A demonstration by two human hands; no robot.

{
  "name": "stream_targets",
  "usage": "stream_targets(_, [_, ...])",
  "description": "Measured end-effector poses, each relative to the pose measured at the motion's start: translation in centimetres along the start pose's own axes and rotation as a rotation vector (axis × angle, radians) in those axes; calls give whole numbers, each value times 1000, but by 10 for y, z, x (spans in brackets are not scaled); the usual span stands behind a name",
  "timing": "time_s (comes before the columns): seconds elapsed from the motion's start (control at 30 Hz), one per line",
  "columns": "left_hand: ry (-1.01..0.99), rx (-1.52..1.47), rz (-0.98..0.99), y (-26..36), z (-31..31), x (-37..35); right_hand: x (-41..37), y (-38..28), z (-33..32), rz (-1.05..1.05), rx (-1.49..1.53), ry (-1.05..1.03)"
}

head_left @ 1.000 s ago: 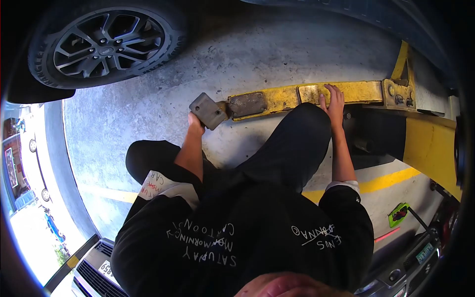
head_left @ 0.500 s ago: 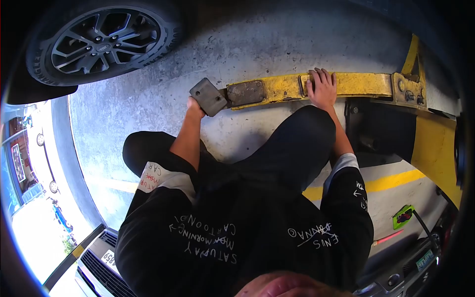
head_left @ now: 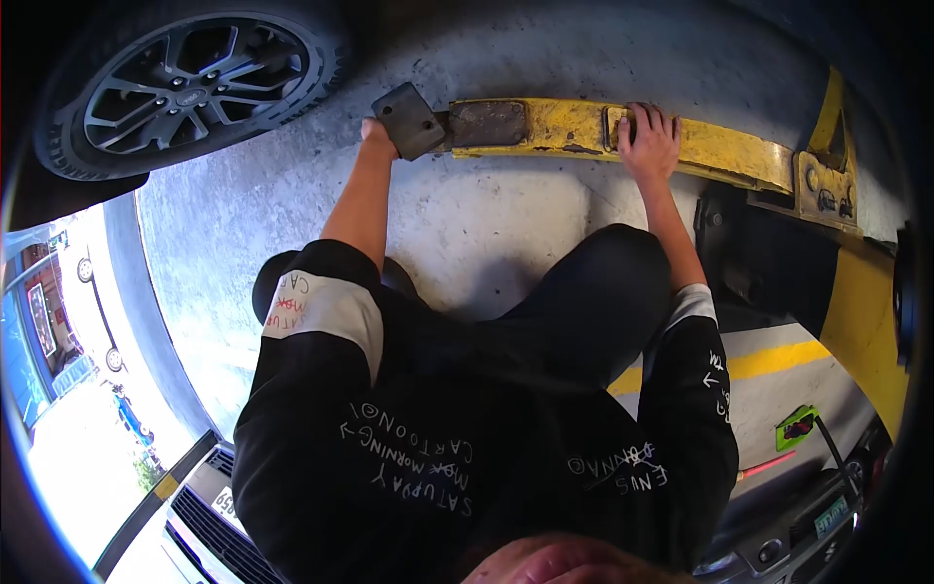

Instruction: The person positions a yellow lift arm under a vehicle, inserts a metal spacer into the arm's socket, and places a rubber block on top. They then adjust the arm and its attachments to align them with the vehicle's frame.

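Observation:
My left hand (head_left: 380,139) grips the near left edge of a dark rectangular lift pad (head_left: 410,119), its fingers partly hidden beneath it. The pad has two visible holes and sits at the free end of a worn yellow lift arm (head_left: 569,127). My right hand (head_left: 653,141) is on top of this arm, farther along to the right, with its fingers curled over a raised bracket. At the arm's right end is a yellow pivot bracket (head_left: 817,185) with bolts. A dark plate (head_left: 488,124) covers the arm's section beside the pad.
A car wheel (head_left: 190,95) stands at upper left, close to the pad. To the right are the yellow lift post (head_left: 866,311) and a dark base part (head_left: 749,258). Parked vehicles (head_left: 219,516) are behind me, and a bright green item (head_left: 798,428) lies at lower right.
The lift arm's pad end has swung away from me, closer to the wheel. Both hands have moved with it, and my left arm is stretched farther out. The view has shifted slightly.

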State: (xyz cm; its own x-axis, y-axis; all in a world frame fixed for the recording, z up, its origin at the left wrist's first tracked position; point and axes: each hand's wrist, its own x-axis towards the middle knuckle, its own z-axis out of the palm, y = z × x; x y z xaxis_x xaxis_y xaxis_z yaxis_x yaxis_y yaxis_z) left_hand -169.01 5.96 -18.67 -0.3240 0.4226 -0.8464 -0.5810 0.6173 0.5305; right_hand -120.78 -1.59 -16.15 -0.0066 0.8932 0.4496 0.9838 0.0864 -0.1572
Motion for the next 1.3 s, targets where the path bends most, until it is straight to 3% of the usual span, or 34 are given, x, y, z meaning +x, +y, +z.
stream_targets(0.07, [-106,-12,52,21,19,25,13,0,8,44,-61,-16])
stream_targets(0.2, [-37,-171,126,34,56,33,39,4,27,44,-149,31])
stream_targets(0.27, [382,216,333,26,70,-11,50,9,38,36,-184,51])
stream_targets(0.3, [316,316,481,20,62,-16,53,8,42,60,-223,79])
stream_targets(0.33, [320,320,487,19,57,-21,55,8,46,64,-216,80])
stream_targets(0.4, [248,633,786,12,48,-32,57,13,50,102,-243,16])
stream_targets(0.53, [131,922,778,35,24,28,58,13,49,107,-284,-23])
stream_targets(0.57, [62,1055,650,50,22,32,56,16,51,59,-262,-16])
stream_targets(0.63, [-21,1238,667,66,29,-29,54,25,51,37,-235,-3])
stream_targets(0.7, [-87,1602,619,84,38,-57,62,31,40,-1,-188,-208])
stream_targets(0.73, [-87,1630,627,90,40,-69,67,32,36,27,-178,-207])
stream_targets(0.8, [-281,2008,821,102,50,-95,72,27,25,87,-75,-398])
stream_targets(0.83, [-291,2031,835,110,51,-95,70,24,18,115,-72,-392])
stream_targets(0.9, [-358,1973,1047,114,43,-88,73,20,8,68,-118,-444])
stream_targets(0.93, [-357,1959,1041,113,47,-104,72,23,7,54,-125,-447])
stream_targets(1.03, [-283,1880,475,112,58,-168,77,23,5,28,-82,-499])
stream_targets(1.17, [-201,1689,320,87,30,-151,86,20,-15,57,-52,-660])
stream_targets(1.3, [-78,1410,384,68,38,-90,97,20,-25,78,-48,-765])
